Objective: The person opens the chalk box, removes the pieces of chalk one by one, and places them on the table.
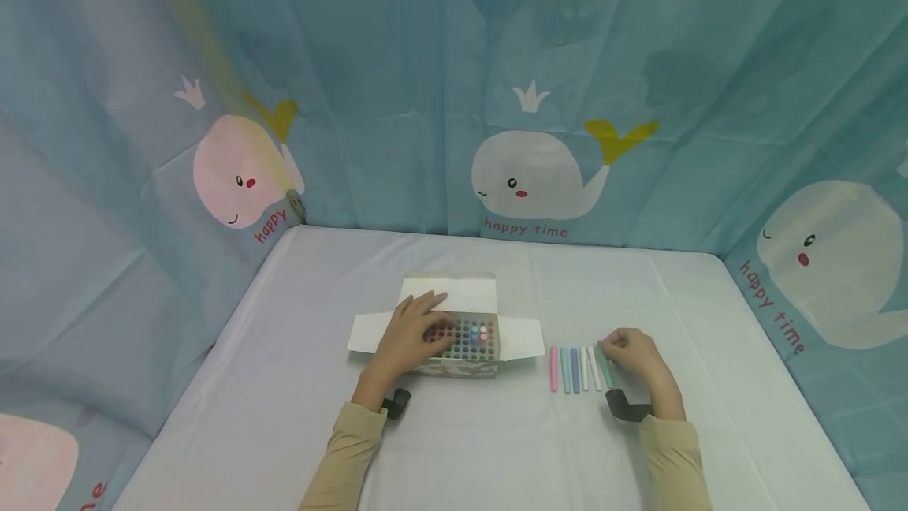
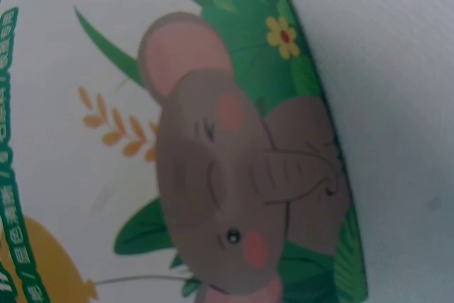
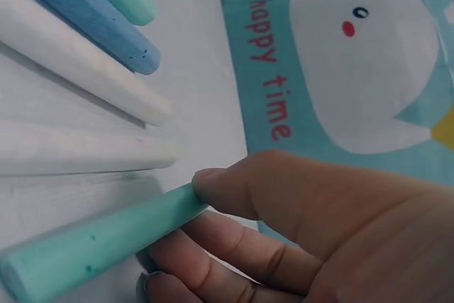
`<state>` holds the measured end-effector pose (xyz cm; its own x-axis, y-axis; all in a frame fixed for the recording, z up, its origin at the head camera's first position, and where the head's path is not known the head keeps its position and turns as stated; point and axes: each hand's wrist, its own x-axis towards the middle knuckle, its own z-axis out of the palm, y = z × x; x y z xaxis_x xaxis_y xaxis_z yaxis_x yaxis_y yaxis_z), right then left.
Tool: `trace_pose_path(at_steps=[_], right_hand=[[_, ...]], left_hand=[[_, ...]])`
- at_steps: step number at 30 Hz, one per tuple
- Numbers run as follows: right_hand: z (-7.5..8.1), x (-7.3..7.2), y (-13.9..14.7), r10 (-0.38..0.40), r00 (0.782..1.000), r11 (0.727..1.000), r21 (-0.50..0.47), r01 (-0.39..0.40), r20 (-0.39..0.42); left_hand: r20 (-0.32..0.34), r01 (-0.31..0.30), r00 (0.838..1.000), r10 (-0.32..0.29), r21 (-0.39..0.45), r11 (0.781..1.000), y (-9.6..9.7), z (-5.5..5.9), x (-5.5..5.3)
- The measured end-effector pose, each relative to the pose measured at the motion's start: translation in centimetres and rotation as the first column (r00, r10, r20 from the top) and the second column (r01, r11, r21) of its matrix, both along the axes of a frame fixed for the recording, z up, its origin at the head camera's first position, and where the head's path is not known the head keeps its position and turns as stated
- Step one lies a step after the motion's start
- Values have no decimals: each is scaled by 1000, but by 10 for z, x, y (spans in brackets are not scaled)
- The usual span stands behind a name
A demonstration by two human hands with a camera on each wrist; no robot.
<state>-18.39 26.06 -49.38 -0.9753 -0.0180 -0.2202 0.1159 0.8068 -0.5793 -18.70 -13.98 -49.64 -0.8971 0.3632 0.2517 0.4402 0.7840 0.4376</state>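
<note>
My right hand (image 1: 633,352) pinches the far end of a green chalk stick (image 3: 106,240) between thumb and fingers. That stick is the rightmost of a row on the table. To its left lie two white chalk sticks (image 3: 78,148), a blue one (image 1: 575,371), another green one (image 1: 565,371) and a pink one (image 1: 554,369). My left hand (image 1: 409,337) is over the left part of an open chalk box (image 1: 454,369), its fingers spread and bent, hiding some holes. Several chalk ends (image 1: 479,334) show in the holes. The left wrist view shows the box's printed elephant side (image 2: 213,161).
The box's white flaps stand folded out, one to the right (image 1: 521,337) and one at the back (image 1: 468,290). White cloth (image 1: 496,448) covers the table. A blue whale-print curtain (image 1: 397,101) hangs behind and at the sides.
</note>
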Motion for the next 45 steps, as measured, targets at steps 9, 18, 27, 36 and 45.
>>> trace_pose_path(at_steps=[9, 18, 27, 36, 45], right_hand=[[-3, 1, -4, 2, 1000, 1000, 1, -2, -3], [-3, 1, -4, 21, 1000, 1000, 1, -21, -8], [6, 0, -20, -44, 966, 999, -7, 43, -255], [25, 3, -69, -15, 858, 994, -101, -43, -513], [26, 2, -121, 93, 824, 976, -114, -187, -560]], left_hand=[[-13, 1, 1000, -1, -6, 1000, -2, -1, 0], [-23, 6, 1000, -6, -3, 1000, -2, -2, 2], [-28, 8, 1000, -8, 12, 1000, 0, -2, 1], [-30, 9, 1000, -9, 5, 1000, 1, -1, 1], [-9, 12, 1000, -12, -9, 1000, 1, 3, 2]])
